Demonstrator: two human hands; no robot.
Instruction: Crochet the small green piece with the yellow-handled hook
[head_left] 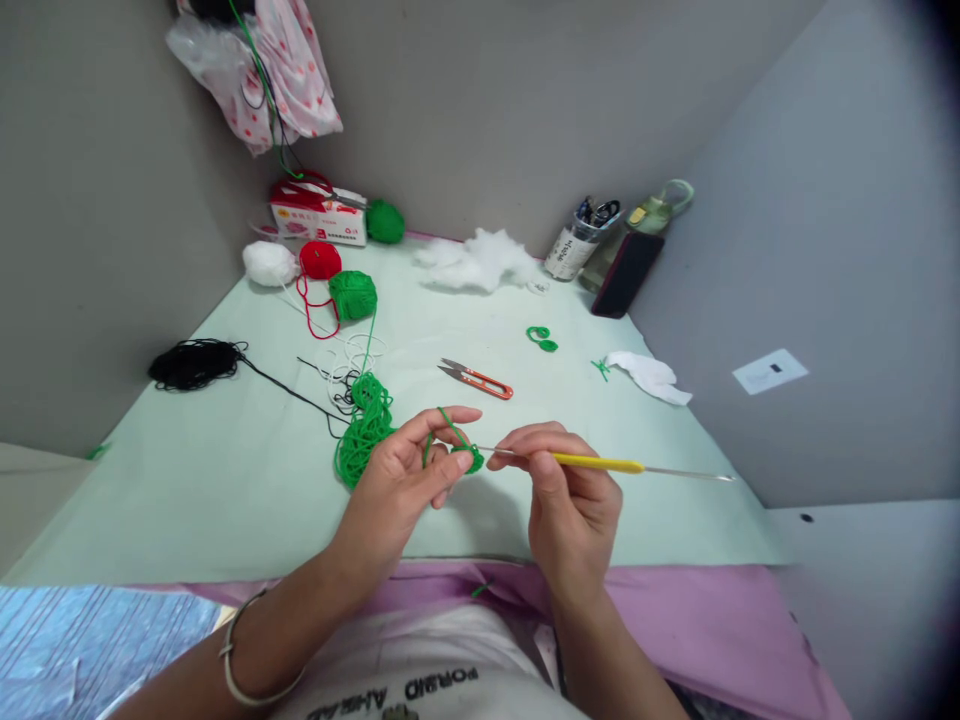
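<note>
Two hands are in use above the near part of the desk [247, 510]: the left hand [420, 465] is half curled, thumb and fingers pinching a small green crochet piece [472, 459], with green yarn running over the raised index finger; the right hand [559, 475] is closed in a pen grip on the yellow handle of a crochet hook [598, 462], whose left end meets the piece. The piece should prove very light, soft and slack, with loops that may pull out; hold it by its edge, close to the working loop, without crushing. The hook is probably light and rigid, its metal shaft slick; grip the yellow handle. The yarn pile [364, 445], beside the left hand, is likely to tangle and should be left free-running. Containers: the pen cup [568, 256] at the far right holds pens and what appear to be black scissor handles. The printed box [319, 222] at the far left carries red-handled scissors [311, 187] on top; its contents are hidden. Contents of the bottle [651, 213] and the hanging plastic bag [206, 65] cannot be determined.
</note>
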